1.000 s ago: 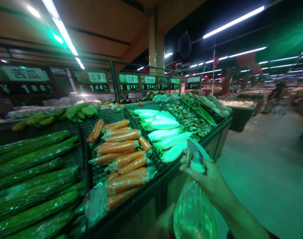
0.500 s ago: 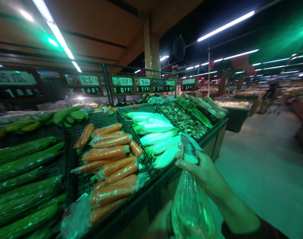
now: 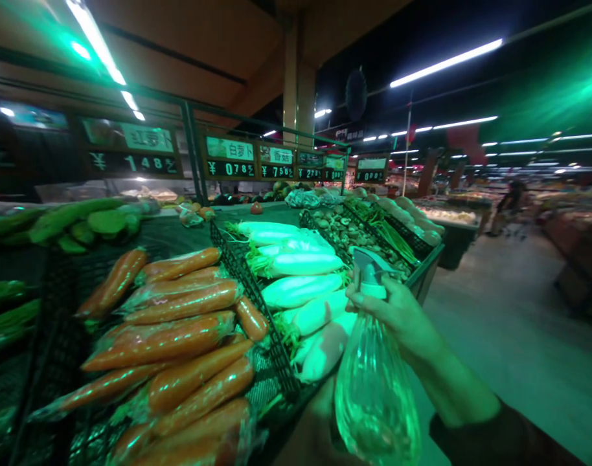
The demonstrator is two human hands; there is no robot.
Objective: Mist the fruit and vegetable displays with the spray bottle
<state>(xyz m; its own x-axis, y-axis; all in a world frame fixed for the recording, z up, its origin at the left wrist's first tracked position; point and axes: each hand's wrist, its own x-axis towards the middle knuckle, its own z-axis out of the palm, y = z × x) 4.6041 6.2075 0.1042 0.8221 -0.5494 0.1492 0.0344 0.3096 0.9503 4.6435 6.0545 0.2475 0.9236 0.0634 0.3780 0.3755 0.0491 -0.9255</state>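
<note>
A clear ribbed spray bottle (image 3: 376, 395) with a white spray head stands upright in front of me. My right hand (image 3: 390, 301) is closed around its neck, just under the spray head. Low on the bottle's left side, my left hand (image 3: 318, 424) holds its body; the fingers are partly hidden and dark. Just behind the spray head lie white radishes (image 3: 303, 281) in a black crate, lit green. Plastic-wrapped carrots (image 3: 179, 336) fill the crate to their left.
Mushrooms (image 3: 342, 233) and leafy greens (image 3: 388, 233) sit farther along the stand. Green gourds (image 3: 87, 220) lie at the back left. Price signs (image 3: 230, 158) hang on a rail above. An aisle floor (image 3: 500, 336) runs along the right, with a distant person (image 3: 512, 204).
My view has moved closer to the stand, so the carrots and radishes look larger and sit farther left. Both hands keep hold of the spray bottle.
</note>
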